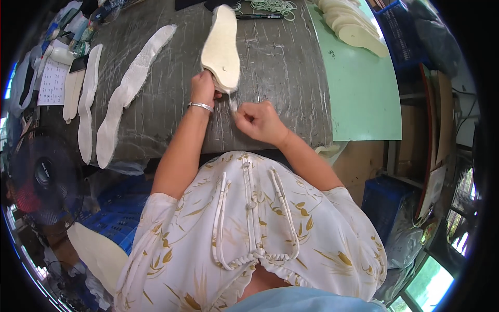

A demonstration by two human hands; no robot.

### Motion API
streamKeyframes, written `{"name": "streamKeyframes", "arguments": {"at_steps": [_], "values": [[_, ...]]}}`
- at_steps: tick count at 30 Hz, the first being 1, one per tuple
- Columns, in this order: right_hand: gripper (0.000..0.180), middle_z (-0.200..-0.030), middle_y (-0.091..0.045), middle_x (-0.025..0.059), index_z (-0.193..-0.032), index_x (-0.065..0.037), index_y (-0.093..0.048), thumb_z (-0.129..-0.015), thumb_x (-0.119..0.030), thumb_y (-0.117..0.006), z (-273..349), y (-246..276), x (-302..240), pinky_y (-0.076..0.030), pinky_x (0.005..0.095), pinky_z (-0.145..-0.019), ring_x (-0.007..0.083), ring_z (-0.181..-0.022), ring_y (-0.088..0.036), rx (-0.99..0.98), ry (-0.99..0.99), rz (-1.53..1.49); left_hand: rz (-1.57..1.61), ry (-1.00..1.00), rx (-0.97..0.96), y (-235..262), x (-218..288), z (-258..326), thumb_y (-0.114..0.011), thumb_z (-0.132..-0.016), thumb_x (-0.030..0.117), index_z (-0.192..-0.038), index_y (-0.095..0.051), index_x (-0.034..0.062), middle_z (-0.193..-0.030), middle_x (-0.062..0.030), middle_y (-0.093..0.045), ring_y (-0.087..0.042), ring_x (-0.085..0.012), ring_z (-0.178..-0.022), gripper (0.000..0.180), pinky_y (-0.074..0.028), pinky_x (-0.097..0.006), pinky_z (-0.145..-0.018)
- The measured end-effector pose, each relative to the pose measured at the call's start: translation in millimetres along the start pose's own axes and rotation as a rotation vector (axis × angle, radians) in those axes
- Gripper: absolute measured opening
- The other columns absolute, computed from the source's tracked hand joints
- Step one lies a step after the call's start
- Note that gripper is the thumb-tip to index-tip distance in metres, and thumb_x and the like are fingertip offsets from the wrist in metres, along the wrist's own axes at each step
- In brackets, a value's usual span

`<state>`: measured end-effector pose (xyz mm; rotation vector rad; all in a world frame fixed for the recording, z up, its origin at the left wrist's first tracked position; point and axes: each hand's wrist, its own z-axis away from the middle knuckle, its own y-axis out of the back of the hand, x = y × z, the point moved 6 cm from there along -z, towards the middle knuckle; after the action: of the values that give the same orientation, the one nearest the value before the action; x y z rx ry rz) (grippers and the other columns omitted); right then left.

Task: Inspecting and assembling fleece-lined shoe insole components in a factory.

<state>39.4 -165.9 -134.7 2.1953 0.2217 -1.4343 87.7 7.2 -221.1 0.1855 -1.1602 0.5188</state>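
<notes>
A stack of cream felt insoles (220, 49) lies toe-away over the middle of the table, its heel end toward me. My left hand (203, 88) is closed around the left side of the heel, thumb and fingers partly hidden beneath the stack. Just right of it, my right hand (261, 121) is closed in a pinch, knuckles up. Between it and the heel runs a wispy whitish strand (232, 102), stretched from the insole edge to my fingers.
Long wavy white padded strips (126, 96) lie at the left. More insoles (358, 34) are fanned on a green board (361, 99) at the right. Bundled pale green bands (273, 7) and a black marker (260, 16) sit at the far edge. A fan (44, 174) stands at the left.
</notes>
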Motion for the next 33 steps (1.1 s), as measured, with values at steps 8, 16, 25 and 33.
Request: {"name": "streamKeyframes", "arguments": {"at_steps": [8,16,25,33], "values": [[0.021,-0.077,-0.07,0.0049,-0.094,0.005,-0.07,-0.097,-0.014,-0.06,84,123,30,-0.049,0.0224,-0.061,0.0065,-0.064,-0.061,0.2,-0.558,-0.096,-0.129,-0.168,-0.142,-5,28,-7,-0.045,-0.101,0.027,-0.092,-0.062,-0.0015,-0.073,-0.0067,-0.064,-0.057,-0.0121,-0.049,0.034,-0.046,-0.025,-0.042],[0.04,-0.061,-0.062,0.0035,-0.066,0.002,-0.066,-0.092,-0.029,-0.067,350,289,59,-0.041,0.0229,-0.053,0.0077,-0.057,-0.056,0.696,-1.015,0.506,-0.12,-0.114,-0.205,-13,29,10,-0.048,-0.101,0.032,-0.097,-0.062,0.0012,-0.079,-0.0073,-0.068,-0.063,-0.0124,-0.058,0.034,-0.049,-0.025,-0.046],[0.061,-0.132,-0.056,0.0183,-0.136,0.0,-0.049,-0.084,-0.019,-0.075,302,250,78,-0.049,0.04,-0.093,0.0337,-0.113,-0.059,0.509,-0.83,0.981,-0.14,-0.262,-0.152,-32,56,42,-0.052,-0.1,0.03,-0.08,-0.064,-0.0006,-0.066,-0.0085,-0.066,-0.063,-0.0127,-0.05,0.039,-0.046,-0.024,-0.042],[0.031,-0.096,-0.064,0.0064,-0.114,-0.011,-0.067,-0.083,-0.013,-0.073,-5,70,-67,-0.054,0.0338,-0.068,0.024,-0.077,-0.065,0.029,0.168,0.478,-0.235,-0.368,-0.132,-37,66,59,-0.052,-0.101,0.033,-0.078,-0.064,-0.0004,-0.063,-0.0081,-0.065,-0.061,-0.0118,-0.048,0.042,-0.046,-0.024,-0.042]]}}
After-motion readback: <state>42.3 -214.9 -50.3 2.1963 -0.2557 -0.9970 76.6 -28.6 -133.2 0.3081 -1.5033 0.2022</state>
